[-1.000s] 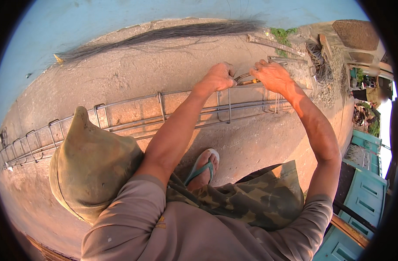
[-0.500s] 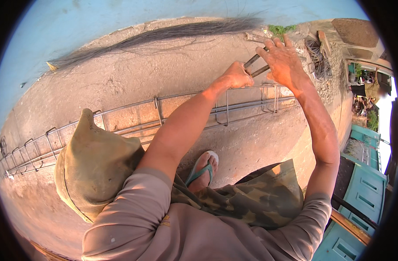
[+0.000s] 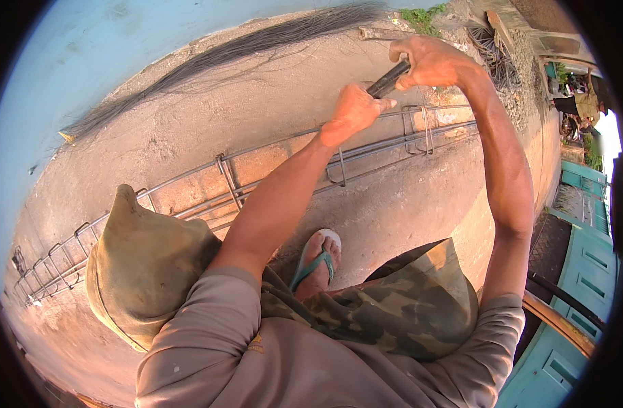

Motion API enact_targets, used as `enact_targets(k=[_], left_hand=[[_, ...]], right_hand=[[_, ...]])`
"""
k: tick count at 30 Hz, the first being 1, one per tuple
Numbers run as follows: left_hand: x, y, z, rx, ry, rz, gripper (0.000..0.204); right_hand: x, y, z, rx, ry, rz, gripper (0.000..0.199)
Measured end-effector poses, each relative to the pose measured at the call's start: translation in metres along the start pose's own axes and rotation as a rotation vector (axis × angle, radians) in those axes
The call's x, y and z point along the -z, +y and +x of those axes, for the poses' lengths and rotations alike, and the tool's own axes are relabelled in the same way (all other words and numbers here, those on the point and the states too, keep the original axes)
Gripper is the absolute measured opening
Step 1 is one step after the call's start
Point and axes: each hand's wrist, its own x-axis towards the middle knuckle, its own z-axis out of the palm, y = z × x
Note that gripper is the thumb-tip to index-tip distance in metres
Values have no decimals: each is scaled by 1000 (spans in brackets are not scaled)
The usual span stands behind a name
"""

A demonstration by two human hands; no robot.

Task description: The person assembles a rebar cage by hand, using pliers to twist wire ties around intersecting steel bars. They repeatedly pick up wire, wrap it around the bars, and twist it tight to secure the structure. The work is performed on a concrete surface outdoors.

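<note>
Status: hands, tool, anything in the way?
Left hand gripping tool. Right hand curled at its upper end, grip unclear. Left forearm hides part of cage.

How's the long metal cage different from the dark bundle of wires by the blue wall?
The metal cage has thicker bars; the bundle of wires has thin strands. The metal cage's bars sit apart, with bent cross-pieces; the bundle of wires is packed close, with strands straying out. Both are long and narrow.
</note>
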Motion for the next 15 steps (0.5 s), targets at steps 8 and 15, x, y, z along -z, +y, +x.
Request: enact_targets(k=[8,15], left_hand=[[50,-1,23,119,-663,-509,28],[15,7,13,-76,47,-76,38]], right_hand=[[-67,1,33,344,174,1726,37],[-77,-34,54,-148,691,1950,31]])
